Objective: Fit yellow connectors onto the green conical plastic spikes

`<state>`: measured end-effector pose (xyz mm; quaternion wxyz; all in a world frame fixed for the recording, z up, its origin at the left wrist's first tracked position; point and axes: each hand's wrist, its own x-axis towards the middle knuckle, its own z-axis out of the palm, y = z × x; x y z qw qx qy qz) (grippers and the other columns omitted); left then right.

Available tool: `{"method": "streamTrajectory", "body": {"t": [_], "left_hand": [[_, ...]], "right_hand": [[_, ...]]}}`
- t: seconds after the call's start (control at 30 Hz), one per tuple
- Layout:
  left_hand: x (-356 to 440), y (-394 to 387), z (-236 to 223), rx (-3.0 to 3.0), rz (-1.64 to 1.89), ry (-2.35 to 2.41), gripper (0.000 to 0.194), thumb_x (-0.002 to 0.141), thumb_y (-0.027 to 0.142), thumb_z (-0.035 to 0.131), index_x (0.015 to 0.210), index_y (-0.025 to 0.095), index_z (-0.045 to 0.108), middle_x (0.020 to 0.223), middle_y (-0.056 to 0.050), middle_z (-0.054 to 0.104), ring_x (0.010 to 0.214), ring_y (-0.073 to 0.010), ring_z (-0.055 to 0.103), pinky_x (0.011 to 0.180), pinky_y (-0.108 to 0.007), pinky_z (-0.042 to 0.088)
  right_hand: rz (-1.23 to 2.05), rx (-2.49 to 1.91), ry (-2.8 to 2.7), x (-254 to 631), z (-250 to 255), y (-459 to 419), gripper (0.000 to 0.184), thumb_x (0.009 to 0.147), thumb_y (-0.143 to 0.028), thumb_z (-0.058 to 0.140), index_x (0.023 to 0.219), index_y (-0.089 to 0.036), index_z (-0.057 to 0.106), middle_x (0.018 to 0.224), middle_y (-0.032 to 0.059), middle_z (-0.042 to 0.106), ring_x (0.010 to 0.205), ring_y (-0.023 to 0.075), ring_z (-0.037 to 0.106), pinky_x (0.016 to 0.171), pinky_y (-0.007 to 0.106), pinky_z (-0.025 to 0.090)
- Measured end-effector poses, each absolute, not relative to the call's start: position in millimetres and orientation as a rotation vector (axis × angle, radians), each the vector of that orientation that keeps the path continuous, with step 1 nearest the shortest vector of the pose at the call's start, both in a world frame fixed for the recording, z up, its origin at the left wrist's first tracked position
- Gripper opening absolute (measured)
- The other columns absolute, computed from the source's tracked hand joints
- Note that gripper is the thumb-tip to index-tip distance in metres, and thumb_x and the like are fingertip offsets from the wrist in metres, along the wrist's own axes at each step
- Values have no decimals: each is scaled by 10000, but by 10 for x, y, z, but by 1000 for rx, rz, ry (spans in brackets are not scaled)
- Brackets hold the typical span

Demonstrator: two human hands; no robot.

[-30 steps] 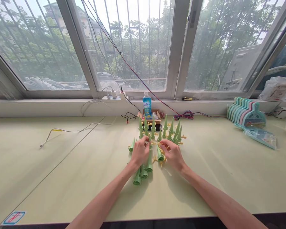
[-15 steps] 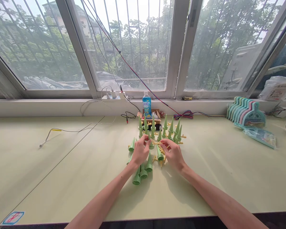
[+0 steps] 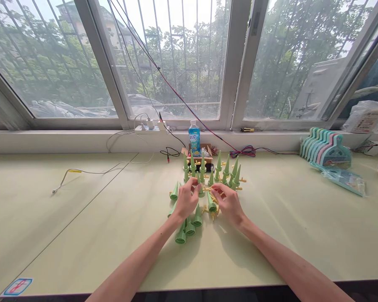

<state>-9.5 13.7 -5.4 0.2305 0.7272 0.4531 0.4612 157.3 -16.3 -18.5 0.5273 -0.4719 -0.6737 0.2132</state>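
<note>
My left hand (image 3: 188, 196) is closed round a green watering spike (image 3: 201, 191), its pointed end up. Facing it, my right hand (image 3: 227, 200) pinches a small yellow valve (image 3: 208, 189) at the side of that spike; whether the two parts are joined I cannot tell. Below my fingers a loose green cone (image 3: 211, 204) leans among several yellow valves (image 3: 213, 214). Nearer me, left of centre, several green cones (image 3: 190, 228) lie with their open threaded ends towards me. Behind my hands stand several spikes (image 3: 227, 167) with yellow valves fitted, points up.
A blue liquid bottle (image 3: 194, 140) stands by a small cardboard box (image 3: 208, 159), with a dark phone (image 3: 193, 167) in front. Coiled cable (image 3: 247, 151) lies along the wall. At right are a row of pastel dustpan-like pieces (image 3: 326, 149) and a bagged one (image 3: 340, 178). A white cable (image 3: 91, 172) crosses the left side.
Both hands keep nearly the same place and grip. The spike in my left hand has shifted very slightly to the right.
</note>
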Motion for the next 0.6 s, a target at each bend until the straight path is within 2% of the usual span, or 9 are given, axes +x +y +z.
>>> {"method": "streamTrajectory", "body": {"t": [0.23, 0.6], "left_hand": [[-81, 118, -52, 1996, 1249, 1192, 178, 928, 349, 460, 922, 191, 543, 844, -27, 634, 665, -127, 574, 493, -217, 388], [-89, 99, -25, 1963, 1185, 1093, 146, 931, 334, 472, 936, 191, 502, 815, -19, 609, 685, -130, 573, 491, -206, 362]], "right_hand": [[561, -1103, -1636, 1556, -167, -173, 222, 910, -339, 509, 949, -180, 660, 881, 65, 693, 767, 198, 626, 641, 308, 486], [574, -1081, -1656, 1560, -210, -148, 218, 920, -329, 513, 928, -163, 654, 856, 59, 684, 698, 169, 574, 630, 289, 466]]}}
